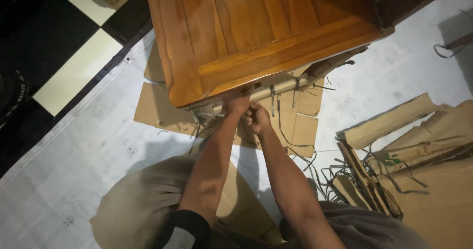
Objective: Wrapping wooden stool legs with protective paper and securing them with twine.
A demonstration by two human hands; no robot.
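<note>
Head view, knees: my bent legs in khaki trousers fill the bottom edge, on flattened cardboard.
Left hand: my fingers are curled up against the underside edge of the wooden table, closed on something there; what it is I cannot tell.
Right hand: just beside the left, fisted tight, seemingly around a grey strap hanging from the wrapped rail.
Table: directly ahead, its near edge above both hands.
Right side: loose straps and cardboard pieces lie piled on the white floor.
</note>
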